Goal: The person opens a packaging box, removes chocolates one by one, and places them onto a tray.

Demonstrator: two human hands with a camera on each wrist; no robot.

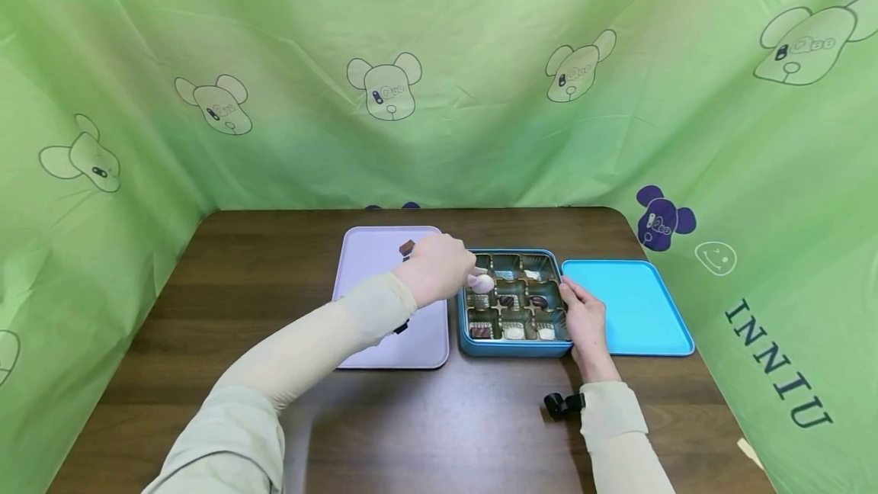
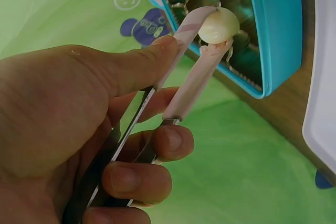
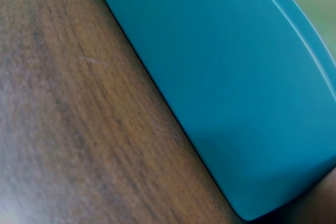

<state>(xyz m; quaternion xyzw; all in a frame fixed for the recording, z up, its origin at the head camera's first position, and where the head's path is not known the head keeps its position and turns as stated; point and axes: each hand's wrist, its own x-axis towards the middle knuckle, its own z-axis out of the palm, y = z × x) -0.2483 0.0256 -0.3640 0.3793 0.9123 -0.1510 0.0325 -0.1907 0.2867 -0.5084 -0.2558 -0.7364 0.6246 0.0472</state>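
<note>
My left hand (image 1: 437, 269) grips a pair of tongs (image 2: 181, 72) with pale pink tips and metal arms. Between those tips is a round white candy (image 2: 219, 25), held above the left part of a blue tin box (image 1: 516, 351). Inside the box, a gold divided tray (image 1: 507, 283) has several chocolates, dark and white, in its compartments. My right hand (image 1: 585, 319) holds the box's right side, thumb at the rim. The right wrist view shows mostly the box's outer wall (image 3: 226, 87); most of that hand is out of frame.
A lilac tray (image 1: 391, 353) lies left of the box, with a brown chocolate (image 1: 408, 248) and dark pieces partly hidden by my left arm. Right of the box is a flat blue lid (image 1: 645, 307). Everything lies on a wooden table (image 1: 411, 433) before a green curtain (image 1: 480, 151).
</note>
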